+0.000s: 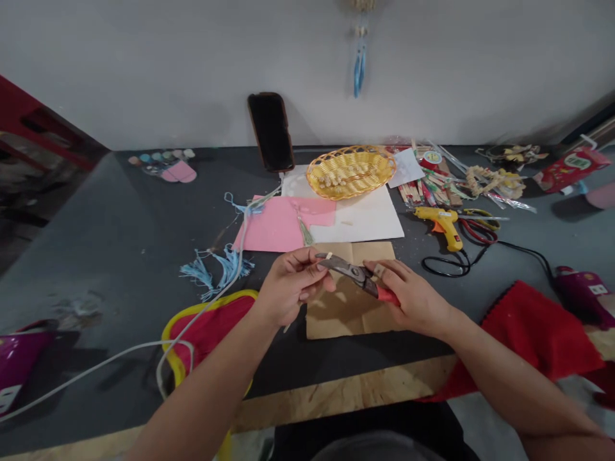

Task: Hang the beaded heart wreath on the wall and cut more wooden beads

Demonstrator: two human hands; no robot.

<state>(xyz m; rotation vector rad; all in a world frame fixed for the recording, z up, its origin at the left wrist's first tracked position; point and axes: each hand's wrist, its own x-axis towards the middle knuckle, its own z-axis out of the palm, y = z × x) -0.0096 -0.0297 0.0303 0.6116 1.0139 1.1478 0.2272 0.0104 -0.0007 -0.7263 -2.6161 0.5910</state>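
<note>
My right hand (408, 291) is wrapped round the red handles of a pair of snips (355, 272), whose dark metal jaws point left. A thin pale wooden stick (287, 328) is pinched in my left hand (298, 285); one end sticks out below the palm. At the jaws, a small pale piece (329, 255) shows near the left fingertips; whether it is part of the stick I cannot tell. Both hands are above a folded brown cardboard sheet (331, 320). Behind it lie pink paper (269, 224) and a white sheet (379, 221).
A yellow woven basket (353, 173) holds small pale pieces. On the right are a yellow glue gun (444, 224) with its cord, bundled sticks (435, 189) and red cloth (538, 326). Blue tassels (218, 272), a white cable (211, 301) and a leaning phone (271, 131) are to the left.
</note>
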